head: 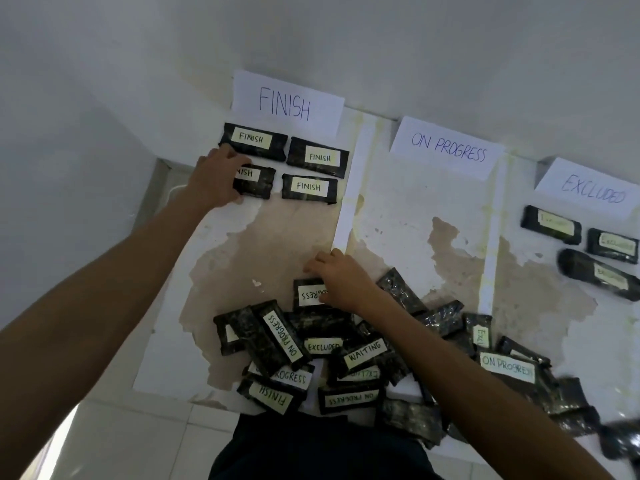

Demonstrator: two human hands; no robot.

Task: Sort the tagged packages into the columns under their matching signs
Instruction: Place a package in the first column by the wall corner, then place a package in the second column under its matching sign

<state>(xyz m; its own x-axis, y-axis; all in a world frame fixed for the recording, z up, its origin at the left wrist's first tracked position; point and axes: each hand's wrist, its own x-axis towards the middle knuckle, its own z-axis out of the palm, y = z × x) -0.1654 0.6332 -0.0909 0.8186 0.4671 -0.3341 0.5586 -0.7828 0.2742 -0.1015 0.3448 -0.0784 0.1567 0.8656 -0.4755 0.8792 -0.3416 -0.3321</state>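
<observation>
The packages look like small flat bricks wrapped in crinkly black plastic with a paper tag taped on top. My guess is they're light and fairly stiff, with a slick wrap, so pinching across the short sides beats grabbing the tag.

The left hand (216,178) is curled over the left end of a FINISH package (256,183) at about 11 o'clock, fingers closed on its edge, in the column under the FINISH sign (287,102). Three more FINISH packs sit just beside it.

The right hand (341,280) is resting palm-down on an ON PROGRESS package (308,294) near the middle, at the top edge of the pile (346,358). I can't tell if it's actually gripping it or just pressing.

The ON PROGRESS sign (448,150) at 1 o'clock has nothing under it, so that lane is wide open. The EXCLUDED sign (594,192) at 2 o'clock has three packs below.

The pile at 6 o'clock is the annoying bit: packs overlap, and some are tag-down or upside down, so pulling one may drag its neighbours.
</observation>
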